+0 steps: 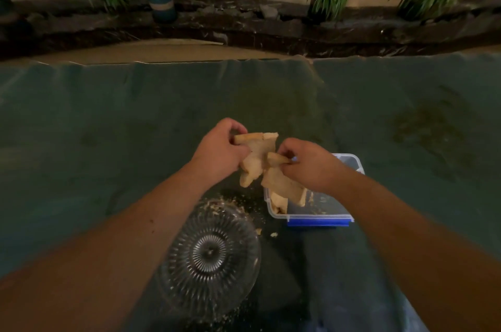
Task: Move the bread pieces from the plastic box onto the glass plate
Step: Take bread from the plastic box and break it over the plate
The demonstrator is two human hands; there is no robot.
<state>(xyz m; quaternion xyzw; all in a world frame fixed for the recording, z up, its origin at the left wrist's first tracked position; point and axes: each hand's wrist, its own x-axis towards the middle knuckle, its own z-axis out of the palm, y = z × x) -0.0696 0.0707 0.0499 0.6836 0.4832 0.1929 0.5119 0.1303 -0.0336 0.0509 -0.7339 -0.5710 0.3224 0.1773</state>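
Bread pieces are up in the air right now, held over the table between the box and the plate. Left hand (219, 148) is pinched on one slice (257, 152) at its crust end, right hand (306, 166) is clamped on a second slice (282, 182), and the two slices overlap in the middle. One more piece (279, 203) sits in the near-left corner of the plastic box (317, 216). So three pieces that I can count, one box, one glass plate (208, 258) with only crumbs on it, just left of the box.
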